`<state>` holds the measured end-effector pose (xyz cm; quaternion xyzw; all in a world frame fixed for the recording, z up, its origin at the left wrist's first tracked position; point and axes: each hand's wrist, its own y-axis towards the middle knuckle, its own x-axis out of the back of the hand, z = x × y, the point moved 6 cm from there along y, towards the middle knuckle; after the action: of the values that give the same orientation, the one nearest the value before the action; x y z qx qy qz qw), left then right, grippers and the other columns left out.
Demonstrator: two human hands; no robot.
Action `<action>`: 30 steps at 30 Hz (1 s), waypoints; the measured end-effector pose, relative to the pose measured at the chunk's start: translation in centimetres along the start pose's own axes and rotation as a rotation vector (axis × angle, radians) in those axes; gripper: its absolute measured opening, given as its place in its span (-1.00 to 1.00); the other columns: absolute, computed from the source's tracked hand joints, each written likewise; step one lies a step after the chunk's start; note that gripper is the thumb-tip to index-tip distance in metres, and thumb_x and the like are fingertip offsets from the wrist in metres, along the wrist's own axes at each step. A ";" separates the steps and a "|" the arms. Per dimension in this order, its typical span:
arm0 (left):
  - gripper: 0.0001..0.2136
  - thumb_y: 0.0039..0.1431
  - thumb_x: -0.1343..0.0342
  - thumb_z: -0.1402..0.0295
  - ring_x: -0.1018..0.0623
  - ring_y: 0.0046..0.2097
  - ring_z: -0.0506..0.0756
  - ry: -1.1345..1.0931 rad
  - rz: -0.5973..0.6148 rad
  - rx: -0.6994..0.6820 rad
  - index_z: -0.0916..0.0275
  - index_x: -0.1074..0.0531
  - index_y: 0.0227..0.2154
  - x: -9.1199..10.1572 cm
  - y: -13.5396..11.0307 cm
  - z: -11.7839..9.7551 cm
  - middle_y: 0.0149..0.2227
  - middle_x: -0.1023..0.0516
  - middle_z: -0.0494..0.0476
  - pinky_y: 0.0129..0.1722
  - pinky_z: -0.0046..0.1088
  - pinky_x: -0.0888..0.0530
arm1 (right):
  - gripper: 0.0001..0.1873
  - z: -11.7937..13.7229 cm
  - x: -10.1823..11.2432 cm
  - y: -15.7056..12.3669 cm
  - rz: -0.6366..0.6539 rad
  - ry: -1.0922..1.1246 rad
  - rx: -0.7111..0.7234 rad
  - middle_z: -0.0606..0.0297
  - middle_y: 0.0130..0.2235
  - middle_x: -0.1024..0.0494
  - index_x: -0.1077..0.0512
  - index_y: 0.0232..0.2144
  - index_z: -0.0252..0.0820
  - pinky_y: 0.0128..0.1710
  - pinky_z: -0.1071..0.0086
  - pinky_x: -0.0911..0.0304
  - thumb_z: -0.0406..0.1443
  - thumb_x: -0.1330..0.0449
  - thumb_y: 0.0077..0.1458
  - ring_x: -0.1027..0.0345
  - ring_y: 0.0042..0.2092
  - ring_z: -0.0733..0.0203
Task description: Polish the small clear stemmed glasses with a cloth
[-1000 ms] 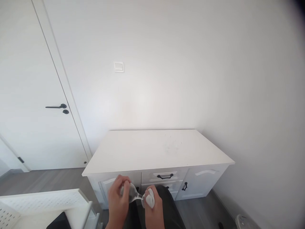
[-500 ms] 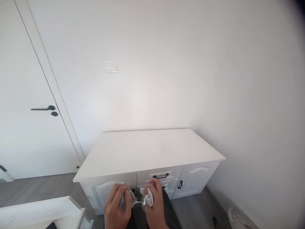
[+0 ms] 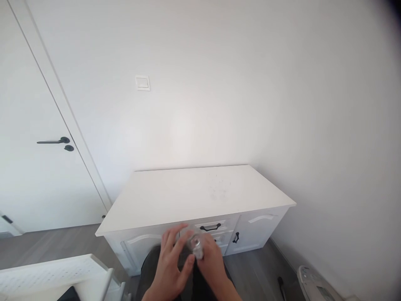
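Observation:
Both my hands are together low in the middle of the view, in front of a white cabinet [image 3: 194,196]. My left hand [image 3: 171,263] is wrapped round the bowl of a clear wine glass [image 3: 189,240], which is blurred and partly hidden by the fingers. My right hand [image 3: 213,263] is closed on a small white cloth [image 3: 198,250], pressed against the glass near its stem or foot. The glass lies roughly sideways between the two hands, above my dark-clothed lap.
The cabinet has black drawer handles [image 3: 210,228] and stands against a white wall with a light switch [image 3: 142,82]. A white door with a black handle [image 3: 54,141] is at the left. A white perforated rack [image 3: 56,278] is at lower left; a grey object [image 3: 316,284] sits on the floor at lower right.
My hands have risen and shifted a little to the right. The left hand has turned round the glass, now covering more of it. The view has drifted slightly.

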<state>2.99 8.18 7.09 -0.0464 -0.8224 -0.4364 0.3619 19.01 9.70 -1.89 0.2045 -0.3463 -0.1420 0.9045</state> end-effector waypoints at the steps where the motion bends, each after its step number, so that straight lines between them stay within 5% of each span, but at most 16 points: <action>1: -0.61 0.35 -0.05 0.37 -0.38 0.27 0.31 0.020 0.015 0.043 0.12 -0.33 0.22 0.0 0.2 1.5 0.26 -0.39 0.34 0.22 0.01 -0.37 | -0.69 -2.2 1.1 1.0 -0.044 0.005 -0.061 0.20 -0.20 -0.67 -0.59 -0.23 -0.09 -0.11 0.28 -0.37 -0.42 -0.12 0.04 -0.53 -0.14 0.04; 4: -0.78 0.43 0.06 0.34 -0.39 0.26 0.25 0.164 0.061 0.219 0.12 -0.47 -0.03 -0.5 0.3 8.5 0.20 -0.43 0.27 0.25 -0.06 -0.35 | -0.70 -9.1 4.3 4.6 -0.126 -0.011 -0.206 0.14 -0.30 -0.68 -0.59 -0.21 -0.21 -0.19 0.25 -0.38 -0.30 -0.07 0.16 -0.55 -0.23 -0.01; 7: -0.74 0.44 0.10 0.27 -0.45 0.18 0.26 0.305 0.125 0.363 0.15 -0.51 -0.14 -1.7 0.0 16.4 0.13 -0.48 0.28 0.17 -0.13 -0.43 | -0.57 -14.8 6.9 8.1 -0.174 -0.066 -0.326 0.07 -0.34 -0.68 -0.60 -0.18 -0.31 -0.26 0.21 -0.37 -0.13 -0.05 0.28 -0.55 -0.28 -0.06; 13: -0.65 0.33 0.04 0.34 -0.35 0.29 0.43 0.484 0.217 0.583 0.27 -0.50 0.07 -3.4 -0.5 27.1 0.23 -0.42 0.48 0.27 0.17 -0.24 | -0.70 -20.0 7.9 11.6 -0.121 -0.192 -0.443 0.27 -0.27 -0.62 -0.54 -0.22 -0.23 -0.11 0.18 -0.43 -0.10 -0.20 0.34 -0.53 -0.22 0.15; 21: -0.54 0.40 0.16 0.25 -0.12 0.43 0.43 0.540 0.335 0.720 0.12 -0.33 0.28 -5.6 0.4 31.6 0.42 -0.21 0.36 0.28 0.36 -0.06 | -0.71 -22.4 6.8 13.3 -0.013 -0.282 -0.489 0.22 -0.11 -0.61 -0.51 -0.08 -0.21 -0.08 0.15 -0.48 -0.12 -0.21 0.36 -0.53 -0.13 0.14; 30: -0.53 0.41 0.19 0.21 -0.12 0.43 0.42 0.555 0.322 0.719 0.12 -0.30 0.30 -5.7 0.7 31.6 0.42 -0.23 0.34 0.29 0.35 -0.03 | -0.69 -22.5 6.2 13.2 0.055 -0.344 -0.398 0.21 -0.20 -0.62 -0.51 -0.13 -0.22 -0.11 0.19 -0.43 -0.09 -0.18 0.34 -0.52 -0.17 0.11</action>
<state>-10.09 33.69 -7.30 0.0733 -0.7760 -0.0586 0.6238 40.38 24.86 -7.40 -0.0140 -0.4657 -0.2156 0.8582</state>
